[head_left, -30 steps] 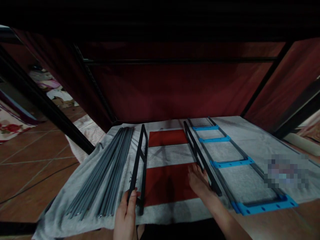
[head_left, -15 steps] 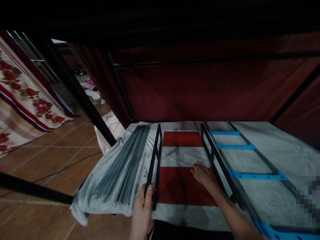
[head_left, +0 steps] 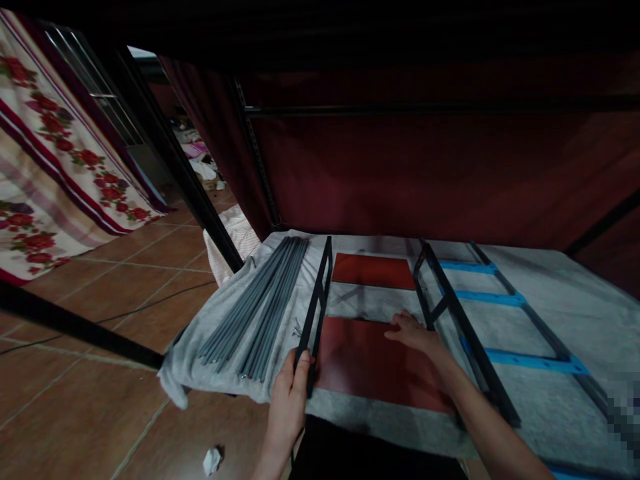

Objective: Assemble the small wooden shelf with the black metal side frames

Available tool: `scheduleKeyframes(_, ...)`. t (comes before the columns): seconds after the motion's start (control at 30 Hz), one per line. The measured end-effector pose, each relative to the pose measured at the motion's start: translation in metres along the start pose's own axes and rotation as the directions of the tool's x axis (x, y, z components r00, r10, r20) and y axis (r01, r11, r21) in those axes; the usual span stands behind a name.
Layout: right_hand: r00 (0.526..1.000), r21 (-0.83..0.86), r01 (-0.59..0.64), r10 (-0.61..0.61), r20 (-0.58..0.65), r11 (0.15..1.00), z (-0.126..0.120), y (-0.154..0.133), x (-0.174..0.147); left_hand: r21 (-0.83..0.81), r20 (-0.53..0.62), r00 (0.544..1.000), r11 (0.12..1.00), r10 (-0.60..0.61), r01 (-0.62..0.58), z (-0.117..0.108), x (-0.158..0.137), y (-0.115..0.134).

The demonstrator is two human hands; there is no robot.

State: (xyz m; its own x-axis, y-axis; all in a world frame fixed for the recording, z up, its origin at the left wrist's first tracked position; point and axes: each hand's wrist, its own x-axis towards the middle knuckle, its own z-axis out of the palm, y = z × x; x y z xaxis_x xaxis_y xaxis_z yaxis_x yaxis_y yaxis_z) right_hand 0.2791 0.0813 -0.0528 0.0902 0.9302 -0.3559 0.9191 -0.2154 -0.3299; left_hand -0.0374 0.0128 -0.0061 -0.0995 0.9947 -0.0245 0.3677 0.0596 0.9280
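Note:
My left hand (head_left: 290, 390) is closed around the near end of a black metal frame (head_left: 314, 313) that stands on edge. My right hand (head_left: 413, 331) hovers at or rests on the far right part of a reddish-brown panel (head_left: 367, 363), its thumb and fingers apart; contact is hard to make out. Just beyond that hand a second black metal frame (head_left: 457, 327) leans outward to the right. A smaller reddish-brown panel (head_left: 373, 270) lies farther back between the two frames.
Grey metal tubes (head_left: 260, 307) lie in a bundle at left, with small screws (head_left: 297, 328) beside them. To the right is a ladder-like frame with blue crossbars (head_left: 535, 361). A grey blanket (head_left: 193, 363) covers the bed. Black posts (head_left: 185, 180) and a dark red curtain (head_left: 400, 173) enclose it.
The right black frame has tipped outward to the right, over the blue-barred frame. My right hand's fingers have spread slightly. The left hand keeps its grip; the view has shifted.

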Motion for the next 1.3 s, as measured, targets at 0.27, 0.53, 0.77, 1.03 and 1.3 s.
scheduleKeyframes(0.27, 0.965, 0.128, 0.244, -0.228, -0.127, 0.961, -0.028, -0.001, -0.059, -0.096, -0.055, 0.998, 0.995, -0.005, -0.001, 0.004, 0.002, -0.005)
scheduleKeyframes(0.53, 0.929, 0.191, 0.328, -0.280, -0.240, 0.925, -0.021, 0.003, -0.106, -0.267, -0.026, 0.994, 0.959, -0.109, 0.098, 0.004, 0.005, -0.007)
scheduleKeyframes(0.77, 0.929, 0.223, 0.366, -0.340, -0.149, 0.903, -0.031, -0.001, -0.111, -0.477, 0.044, 0.972, 0.850, -0.232, 0.224, -0.001, 0.010, -0.002)
scheduleKeyframes(1.03, 0.925, 0.243, 0.380, -0.366, -0.099, 0.893, -0.024, -0.001, -0.141, -0.492, 0.097, 0.978, 0.845, -0.186, 0.210, 0.003, 0.012, 0.002)
scheduleKeyframes(1.3, 0.908, 0.144, 0.410, -0.389, -0.153, 0.901, -0.018, -0.006, -0.157, -0.492, 0.076, 0.984, 0.852, -0.164, 0.180, 0.010, 0.015, -0.009)
